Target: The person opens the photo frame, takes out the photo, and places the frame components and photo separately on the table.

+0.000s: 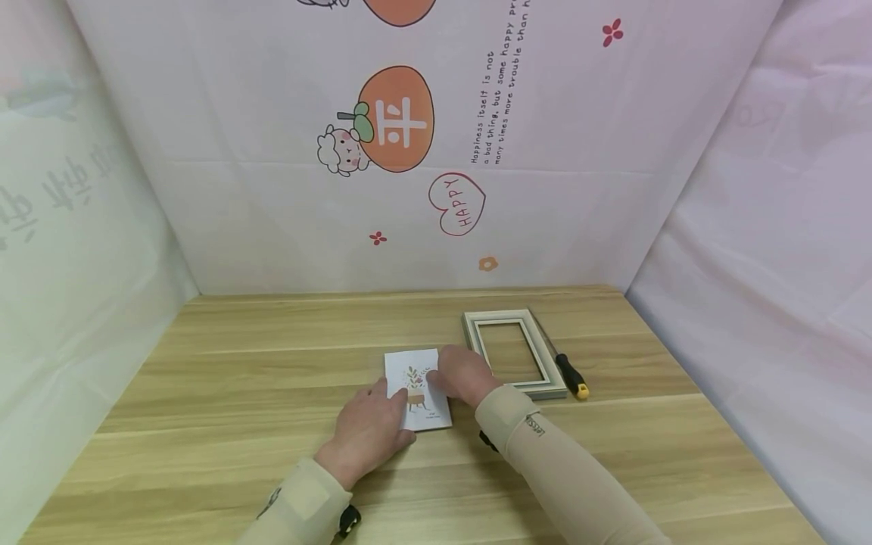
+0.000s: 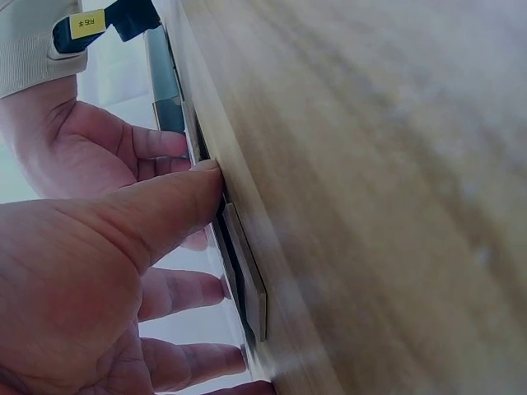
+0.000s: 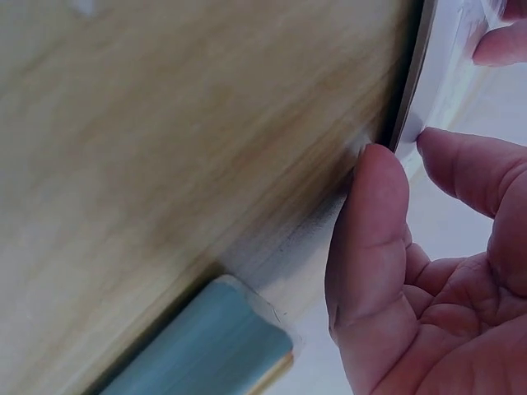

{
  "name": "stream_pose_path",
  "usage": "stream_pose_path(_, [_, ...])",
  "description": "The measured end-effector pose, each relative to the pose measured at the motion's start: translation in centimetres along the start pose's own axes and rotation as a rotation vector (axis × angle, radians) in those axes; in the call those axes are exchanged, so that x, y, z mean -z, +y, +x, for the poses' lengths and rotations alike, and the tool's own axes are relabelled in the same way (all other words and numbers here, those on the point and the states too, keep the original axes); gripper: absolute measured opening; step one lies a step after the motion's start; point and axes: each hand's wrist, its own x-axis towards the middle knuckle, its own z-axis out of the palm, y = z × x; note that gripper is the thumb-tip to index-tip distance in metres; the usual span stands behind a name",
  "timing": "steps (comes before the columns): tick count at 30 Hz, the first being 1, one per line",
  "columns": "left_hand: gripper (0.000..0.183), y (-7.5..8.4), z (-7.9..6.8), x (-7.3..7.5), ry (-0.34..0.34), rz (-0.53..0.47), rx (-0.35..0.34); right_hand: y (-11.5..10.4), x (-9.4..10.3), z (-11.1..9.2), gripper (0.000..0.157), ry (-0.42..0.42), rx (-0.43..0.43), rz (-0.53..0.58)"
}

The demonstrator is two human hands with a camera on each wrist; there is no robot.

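A white picture card (image 1: 431,418) printed with a plant and an animal-like figure lies face up on a thin board near the middle of the table. At its left side my left hand (image 1: 368,433) rests with spread, fairly straight fingers, the thumb at the near edge. My right hand (image 1: 466,375) pinches the right edge near the far corner, thumb on the printed face and forefinger against the side. In the right wrist view, the board's dark edge (image 3: 417,70) shows under the white surface. A thin brown flap (image 2: 249,284) stands out beneath the board in the left wrist view.
An off-white and grey-green picture frame (image 1: 552,387) with an open middle lies right of the card, behind my right wrist. Along its right side rests a screwdriver (image 1: 571,375) with a black and yellow handle. White printed cloth (image 1: 272,189) walls the wooden table (image 1: 225,378).
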Motion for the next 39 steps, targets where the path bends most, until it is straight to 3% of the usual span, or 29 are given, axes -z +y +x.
stream_pose_path(16, [0.064,0.11,-0.05,0.07,0.009,0.009,-0.002,0.12,-0.16,0.3,0.031,-0.01,0.0,0.026])
stream_pose_path(22, [0.063,0.09,-0.06,0.1,0.016,0.024,-0.012,0.36,0.07,0.52,0.029,-0.051,0.009,0.09])
stream_pose_path(29, [0.064,0.03,-0.12,0.15,0.013,0.014,-0.01,0.7,0.02,0.99,0.041,-0.069,-0.025,0.261])
stream_pose_path(35, [0.065,-0.09,-0.15,0.09,0.011,-0.01,-0.006,0.64,-0.17,0.86,0.036,-0.082,-0.074,0.451])
stream_pose_path(39, [0.065,-0.15,-0.21,0.13,0.007,-0.03,-0.007,0.47,-0.29,0.91,0.034,-0.089,-0.091,0.499])
